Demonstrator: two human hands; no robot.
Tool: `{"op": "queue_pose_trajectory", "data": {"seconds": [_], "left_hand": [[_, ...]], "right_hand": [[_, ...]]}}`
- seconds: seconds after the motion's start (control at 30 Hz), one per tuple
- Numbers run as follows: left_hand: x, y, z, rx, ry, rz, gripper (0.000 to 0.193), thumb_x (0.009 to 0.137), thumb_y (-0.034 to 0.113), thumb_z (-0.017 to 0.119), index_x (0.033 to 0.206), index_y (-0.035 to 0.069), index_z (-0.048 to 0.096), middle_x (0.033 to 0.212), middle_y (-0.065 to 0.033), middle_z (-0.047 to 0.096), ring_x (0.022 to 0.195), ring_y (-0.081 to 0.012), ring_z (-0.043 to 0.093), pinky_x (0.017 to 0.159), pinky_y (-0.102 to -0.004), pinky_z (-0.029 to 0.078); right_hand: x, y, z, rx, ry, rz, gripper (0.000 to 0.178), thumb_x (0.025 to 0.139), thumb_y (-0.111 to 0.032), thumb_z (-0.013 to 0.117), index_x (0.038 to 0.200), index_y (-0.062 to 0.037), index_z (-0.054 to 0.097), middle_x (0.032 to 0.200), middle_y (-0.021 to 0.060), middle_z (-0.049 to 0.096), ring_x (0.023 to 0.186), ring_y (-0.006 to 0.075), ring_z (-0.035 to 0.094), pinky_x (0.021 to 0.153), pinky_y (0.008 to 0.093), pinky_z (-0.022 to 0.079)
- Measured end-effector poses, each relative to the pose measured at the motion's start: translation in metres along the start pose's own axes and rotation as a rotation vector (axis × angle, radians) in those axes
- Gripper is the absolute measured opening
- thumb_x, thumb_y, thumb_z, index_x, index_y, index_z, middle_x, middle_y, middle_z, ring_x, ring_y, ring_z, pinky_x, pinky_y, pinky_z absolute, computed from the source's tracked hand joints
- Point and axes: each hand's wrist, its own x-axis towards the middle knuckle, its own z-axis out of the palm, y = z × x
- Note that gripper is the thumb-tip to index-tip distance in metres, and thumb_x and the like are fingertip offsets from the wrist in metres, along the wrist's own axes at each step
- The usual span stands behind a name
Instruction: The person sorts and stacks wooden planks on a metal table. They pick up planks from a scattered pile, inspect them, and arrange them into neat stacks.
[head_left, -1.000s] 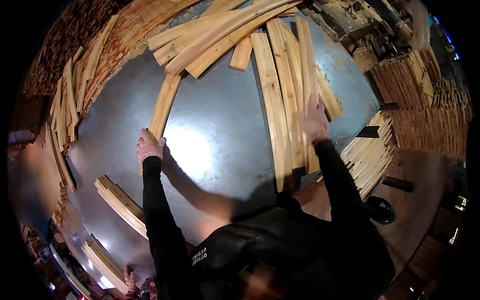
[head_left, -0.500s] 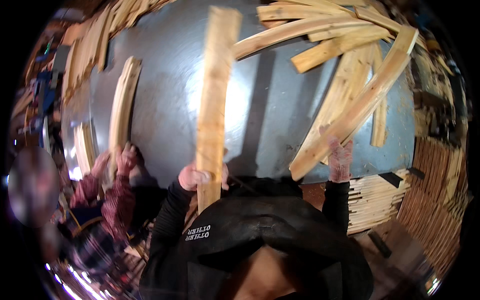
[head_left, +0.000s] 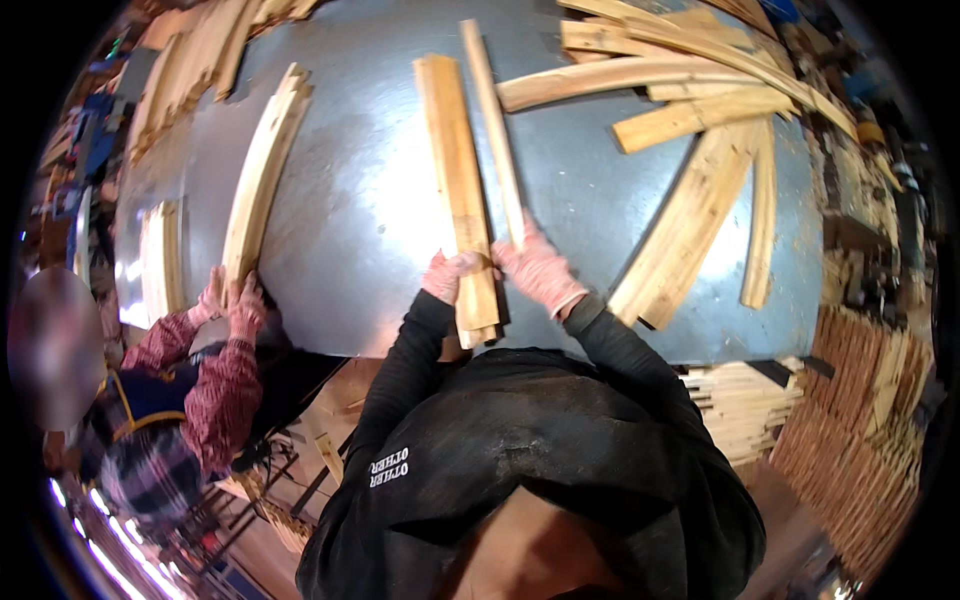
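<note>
My left hand (head_left: pixel 449 277), in a pink-and-white glove, is closed on the near part of a wooden board (head_left: pixel 455 160), its thumb on top. That board appears to lie over another whose edge shows along its left side. Just to the right, my gloved right hand (head_left: pixel 540 268) is closed around the near end of a second wooden board (head_left: pixel 490 120), which stands on its narrow edge. A thin gap separates the two boards, widest at the far end. Both hands are above the near part of the grey metal table (head_left: pixel 350 200).
More boards (head_left: pixel 690 215) lie to the right, with a crossed pile (head_left: pixel 700 110) at the far right. Beside me on the left, a co-worker's gloved hands (head_left: pixel 240 300) hold a board stack (head_left: pixel 265 180). Stacked strips (head_left: pixel 850 430) stand beyond the table's near right corner.
My left hand has lowered its board and shifted right. My right hand has brought a board from the right side to beside it, now turned on edge.
</note>
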Motion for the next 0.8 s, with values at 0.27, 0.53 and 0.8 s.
{"op": "queue_pose_trajectory", "data": {"seconds": [0.27, 0.53, 0.8], "left_hand": [[0.036, 0.011, 0.013, 0.406, 0.271, 0.09, 0.047, 0.08, 0.002, 0.073, 0.123, -0.002, 0.053, 0.097, -0.0086, 0.066, 0.081, -0.018, 0.064, 0.076, -0.0307, 0.054], [0.019, 0.1, -0.021, 1.278, 0.45, 0.09, 0.054, 0.077, 0.018, 0.074, 0.123, -0.001, 0.054, 0.097, -0.0135, 0.069, 0.084, -0.0229, 0.066, 0.077, -0.0337, 0.053], [-0.057, 0.107, -0.147, 1.754, 0.902, -0.21, 0.092, 0.073, 0.039, 0.077, 0.143, 0.003, 0.03, 0.135, -0.0255, 0.051, 0.124, -0.0374, 0.052, 0.102, -0.0441, 0.043]], "right_hand": [[-0.017, 0.044, -0.103, -0.853, 0.806, 0.185, 0.098, 0.082, -0.065, 0.059, 0.148, 0.0006, 0.029, 0.149, 0.0331, 0.031, 0.139, 0.0456, 0.031, 0.117, 0.0495, 0.02], [-0.079, 0.074, -0.158, -0.702, 0.803, 0.601, 0.117, 0.062, -0.051, 0.083, 0.145, 0.0041, 0.023, 0.144, 0.0411, 0.024, 0.126, 0.0519, 0.042, 0.105, 0.0513, 0.039], [-0.218, 0.131, -0.076, -0.443, 0.687, 0.67, 0.117, 0.067, -0.044, 0.08, 0.154, -0.0082, 0.011, 0.153, 0.0322, 0.02, 0.141, 0.0467, 0.027, 0.112, 0.0474, 0.032]]}}
